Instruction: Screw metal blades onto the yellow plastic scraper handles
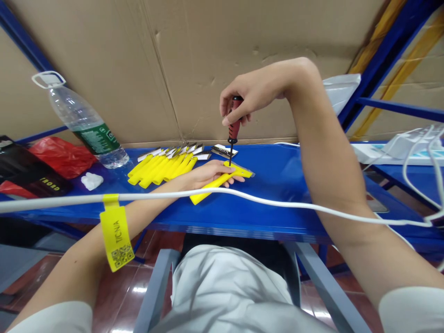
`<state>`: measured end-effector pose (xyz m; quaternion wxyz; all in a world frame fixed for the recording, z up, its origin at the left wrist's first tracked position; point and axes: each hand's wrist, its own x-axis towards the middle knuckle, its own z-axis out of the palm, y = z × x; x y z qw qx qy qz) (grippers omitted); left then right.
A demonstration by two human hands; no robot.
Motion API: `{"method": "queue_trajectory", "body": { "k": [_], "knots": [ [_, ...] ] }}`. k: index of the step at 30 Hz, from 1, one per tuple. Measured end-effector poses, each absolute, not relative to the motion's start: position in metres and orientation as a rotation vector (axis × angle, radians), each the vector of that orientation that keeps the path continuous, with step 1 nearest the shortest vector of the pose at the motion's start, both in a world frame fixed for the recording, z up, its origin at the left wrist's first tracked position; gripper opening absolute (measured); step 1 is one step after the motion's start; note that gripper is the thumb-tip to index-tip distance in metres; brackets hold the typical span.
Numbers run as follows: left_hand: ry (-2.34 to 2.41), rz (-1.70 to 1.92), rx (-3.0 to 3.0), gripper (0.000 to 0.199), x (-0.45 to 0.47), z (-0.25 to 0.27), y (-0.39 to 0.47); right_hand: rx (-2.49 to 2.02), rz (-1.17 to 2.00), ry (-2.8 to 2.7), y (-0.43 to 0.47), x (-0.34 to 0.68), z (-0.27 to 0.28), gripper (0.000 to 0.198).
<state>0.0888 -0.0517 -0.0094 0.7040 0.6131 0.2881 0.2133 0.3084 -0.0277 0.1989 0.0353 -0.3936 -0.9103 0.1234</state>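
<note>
My right hand [243,99] is closed around the red and black handle of a screwdriver [234,131], held upright with its shaft pointing down. The shaft's tip meets the wide head of a yellow scraper [208,189]. From the left, my left hand [215,172] grips this scraper near its head, with the handle slanting down toward the table's front edge. A clear edge shows at the head's right end. Beside my left wrist lies a row of several similar yellow scrapers [163,166], their heads toward the cardboard. A black and white printed piece [224,151] lies behind the screwdriver.
A white cable [277,203] with a yellow tag [117,236] crosses in front of my forearms. On the blue table [277,171], a plastic bottle [93,132], red bag [62,155], crumpled white tissue [92,181] and black box [31,171] stand left. A power strip [367,153] lies right.
</note>
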Motion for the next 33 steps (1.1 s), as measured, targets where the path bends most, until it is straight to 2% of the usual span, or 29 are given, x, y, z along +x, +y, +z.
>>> {"method": "queue_trajectory", "body": {
  "k": [7, 12, 16, 21, 29, 33],
  "knots": [
    [0.631, 0.470, 1.377, 0.022, 0.090, -0.009, -0.052, -1.180, 0.385, -2.815, -0.031, 0.307, 0.199, 0.050],
    [0.626, 0.479, 1.360, 0.022, 0.089, -0.010, -0.051, -1.222, 0.280, -2.815, -0.035, 0.306, 0.199, 0.051],
    [0.622, 0.477, 1.347, 0.022, 0.089, -0.011, -0.051, -1.181, 0.388, -2.833, -0.037, 0.306, 0.200, 0.044],
    [0.617, 0.484, 1.338, 0.020, 0.089, -0.012, -0.050, -1.198, 0.466, -2.826, -0.035, 0.308, 0.201, 0.049],
    [0.606, 0.475, 1.345, 0.024, 0.089, -0.013, -0.048, -1.187, 0.327, -2.837, -0.038, 0.305, 0.201, 0.047],
    [0.615, 0.468, 1.344, 0.026, 0.088, -0.014, -0.048, -1.202, 0.378, -2.825, -0.041, 0.305, 0.202, 0.041]
  ]
}}
